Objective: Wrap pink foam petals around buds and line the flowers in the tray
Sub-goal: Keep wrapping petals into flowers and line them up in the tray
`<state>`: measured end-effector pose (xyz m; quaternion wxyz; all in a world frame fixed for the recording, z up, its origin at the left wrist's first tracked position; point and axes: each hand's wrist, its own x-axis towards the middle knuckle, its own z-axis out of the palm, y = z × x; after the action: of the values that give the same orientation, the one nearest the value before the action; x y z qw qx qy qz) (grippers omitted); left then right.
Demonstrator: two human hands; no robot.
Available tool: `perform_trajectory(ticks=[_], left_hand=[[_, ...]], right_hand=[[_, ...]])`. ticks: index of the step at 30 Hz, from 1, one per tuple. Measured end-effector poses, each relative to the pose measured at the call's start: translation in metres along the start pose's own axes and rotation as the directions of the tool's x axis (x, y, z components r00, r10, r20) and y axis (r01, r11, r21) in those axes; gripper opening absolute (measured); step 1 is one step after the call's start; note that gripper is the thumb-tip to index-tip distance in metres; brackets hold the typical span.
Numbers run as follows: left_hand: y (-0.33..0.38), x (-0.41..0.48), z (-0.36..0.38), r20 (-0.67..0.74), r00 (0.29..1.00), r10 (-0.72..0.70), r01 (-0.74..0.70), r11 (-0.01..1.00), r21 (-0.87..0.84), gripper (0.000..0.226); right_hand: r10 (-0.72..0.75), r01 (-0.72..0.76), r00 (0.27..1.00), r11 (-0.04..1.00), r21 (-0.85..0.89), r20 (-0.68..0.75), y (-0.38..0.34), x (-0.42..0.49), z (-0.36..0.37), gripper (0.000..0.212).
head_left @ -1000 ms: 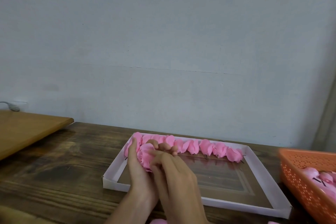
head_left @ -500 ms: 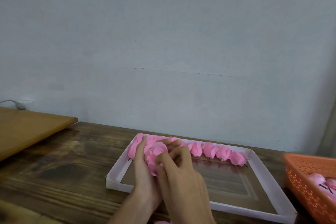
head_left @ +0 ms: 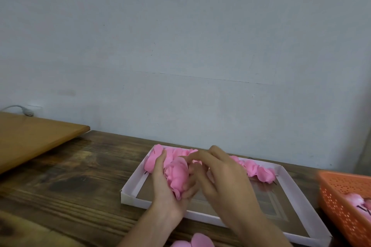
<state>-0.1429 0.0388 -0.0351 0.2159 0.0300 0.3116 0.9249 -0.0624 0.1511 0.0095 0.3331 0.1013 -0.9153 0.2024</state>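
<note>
Head view: my left hand cups the half-wrapped flower above the left end of the white card tray, while my right hand pinches its outer petal. The foam looks feather-light, soft and easily creased, so I'd grip low, at the base. The finished flowers, matte and rounded, line the tray's far wall.

Dark wooden table carries a white tray, an orange basket and loose pink petals

Soft even light, slight motion blur
</note>
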Motion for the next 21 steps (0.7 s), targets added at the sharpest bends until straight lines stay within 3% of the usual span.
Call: perform_trajectory(ticks=[6,12,14,21], left_hand=[[-0.005,0.003,-0.001,0.113,0.993,0.018,-0.020,1.000,0.018,0.068],[-0.006,-0.001,0.001,0.028,1.000,-0.013,0.011,0.997,0.074,0.069],[-0.005,-0.002,0.001,0.055,0.998,-0.040,0.035,0.996,0.084,0.067],[-0.002,-0.002,-0.002,0.202,0.977,-0.073,0.057,0.995,0.081,0.063]], right_hand=[[-0.042,0.048,0.987,0.998,-0.035,0.156,0.019,0.007,-0.009,0.031],[-0.116,0.130,0.982,0.987,-0.095,0.147,0.009,0.008,-0.013,0.034],[-0.100,0.121,0.980,0.985,-0.119,0.169,0.009,0.008,-0.013,0.038],[0.022,-0.008,0.991,0.995,-0.103,0.135,0.013,0.010,-0.016,0.018]])
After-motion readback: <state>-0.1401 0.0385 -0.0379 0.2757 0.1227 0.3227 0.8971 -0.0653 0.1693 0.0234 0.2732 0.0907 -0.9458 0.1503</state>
